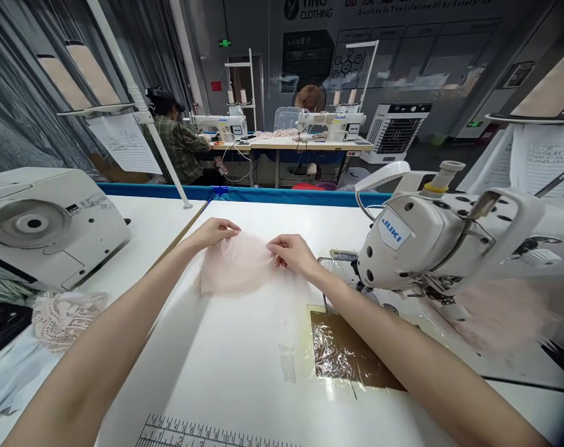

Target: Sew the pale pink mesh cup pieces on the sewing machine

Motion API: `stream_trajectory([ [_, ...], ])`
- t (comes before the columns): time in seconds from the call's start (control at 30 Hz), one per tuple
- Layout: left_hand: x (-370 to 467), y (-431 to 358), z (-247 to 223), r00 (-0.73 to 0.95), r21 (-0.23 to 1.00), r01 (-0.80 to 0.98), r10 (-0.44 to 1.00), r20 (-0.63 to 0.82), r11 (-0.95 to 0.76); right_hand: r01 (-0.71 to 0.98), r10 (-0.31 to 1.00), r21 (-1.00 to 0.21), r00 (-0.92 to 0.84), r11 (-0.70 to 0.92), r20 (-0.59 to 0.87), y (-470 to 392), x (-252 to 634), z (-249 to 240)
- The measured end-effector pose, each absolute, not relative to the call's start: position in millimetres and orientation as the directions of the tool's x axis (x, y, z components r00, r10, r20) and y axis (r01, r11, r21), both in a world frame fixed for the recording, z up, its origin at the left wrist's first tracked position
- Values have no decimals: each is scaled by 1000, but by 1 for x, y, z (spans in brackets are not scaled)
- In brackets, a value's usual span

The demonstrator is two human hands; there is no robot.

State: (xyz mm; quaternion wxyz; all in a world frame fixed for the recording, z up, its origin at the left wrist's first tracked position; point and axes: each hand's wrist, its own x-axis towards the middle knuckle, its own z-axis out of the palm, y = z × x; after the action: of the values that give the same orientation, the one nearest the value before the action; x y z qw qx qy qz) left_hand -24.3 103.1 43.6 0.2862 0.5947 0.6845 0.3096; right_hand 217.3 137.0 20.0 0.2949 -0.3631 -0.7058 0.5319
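A sheer pale pink piece of fabric (237, 270) hangs between my two hands over the white tabletop (226, 360). My left hand (214, 233) pinches its upper left edge between thumb and fingers. At the upper right edge, my right hand (293, 253) is closed on the same fabric. The cloth is thin enough for the table to show through, and its lower edge looks blurred. Just right of my right hand stands a white JUKI sewing machine (402, 236). More pale pink sheer fabric (500, 313) lies bunched beside that machine.
Another machine (53, 226) stands at left, with crumpled pink lace (67, 320) before it. A brown film-covered panel (351, 351) lies under my right forearm. Ruler markings (207, 431) run along the near edge. Behind, a person in a plaid shirt (182, 146) sits at another sewing table.
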Motion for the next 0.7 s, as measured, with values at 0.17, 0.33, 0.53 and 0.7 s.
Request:
stream_trajectory([
  [0.17,-22,107,22,-218,718,688,974,65,106,297,831,-905,-548,303,99,137,221,13],
  [0.33,-31,89,32,-263,719,679,964,47,150,357,815,-842,-558,404,155,132,223,11],
  [0.53,-40,53,44,-230,788,592,973,-33,167,387,799,-796,-570,466,190,130,222,7],
  [0.7,-36,53,29,-329,718,669,943,54,192,410,800,-775,-567,480,195,129,222,7],
])
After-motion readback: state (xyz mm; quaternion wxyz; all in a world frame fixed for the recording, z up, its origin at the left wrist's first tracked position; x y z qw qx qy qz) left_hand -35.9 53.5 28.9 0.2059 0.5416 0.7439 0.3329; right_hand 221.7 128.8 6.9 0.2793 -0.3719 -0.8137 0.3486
